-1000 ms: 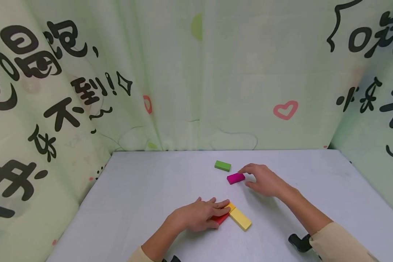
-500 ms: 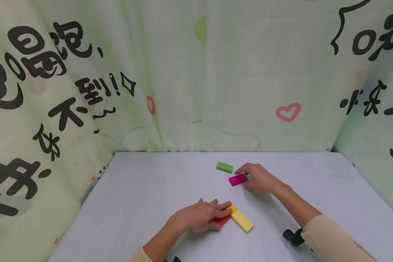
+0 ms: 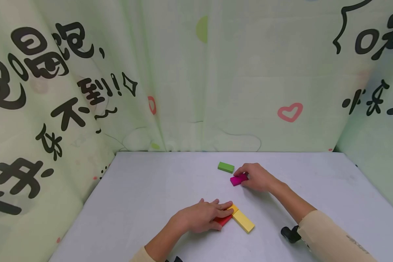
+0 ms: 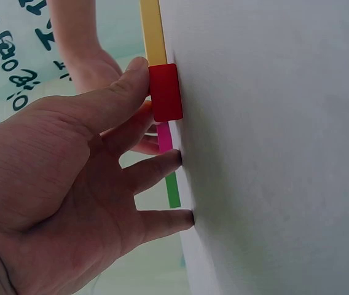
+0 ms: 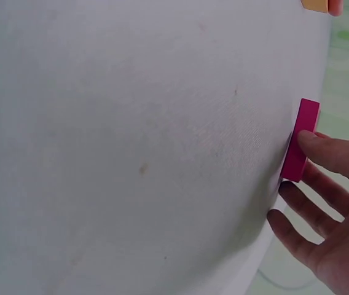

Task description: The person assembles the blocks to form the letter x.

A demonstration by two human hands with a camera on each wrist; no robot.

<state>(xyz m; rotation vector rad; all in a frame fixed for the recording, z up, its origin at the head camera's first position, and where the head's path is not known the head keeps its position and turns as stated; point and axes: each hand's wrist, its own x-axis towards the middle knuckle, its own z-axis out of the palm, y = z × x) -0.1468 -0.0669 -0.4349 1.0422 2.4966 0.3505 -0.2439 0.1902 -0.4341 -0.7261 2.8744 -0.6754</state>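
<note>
My right hand (image 3: 257,177) pinches a magenta block (image 3: 237,180) at its right end, with the thumb on the near side and the fingers on the far side. In the right wrist view, the thumb lies across the magenta block (image 5: 300,144), which is at the table surface. My left hand (image 3: 199,217) spreads its fingers over a red block (image 3: 223,221) and an orange block (image 3: 233,208). The left wrist view has the thumb touching the red block (image 4: 166,92) and other fingertips on the table. A yellow block (image 3: 243,221) adjoins the orange one; the hand partly hides the red and orange blocks.
Beyond the magenta block lies a green block (image 3: 226,167) on the white table (image 3: 157,182). Printed curtains (image 3: 242,72) rise behind the table and on both sides. A black device (image 3: 290,234) is at the right sleeve.
My right fingers have moved from the magenta block's right end to a pinch around it. The left hand stays over the red and orange blocks. The head view has shifted slightly.
</note>
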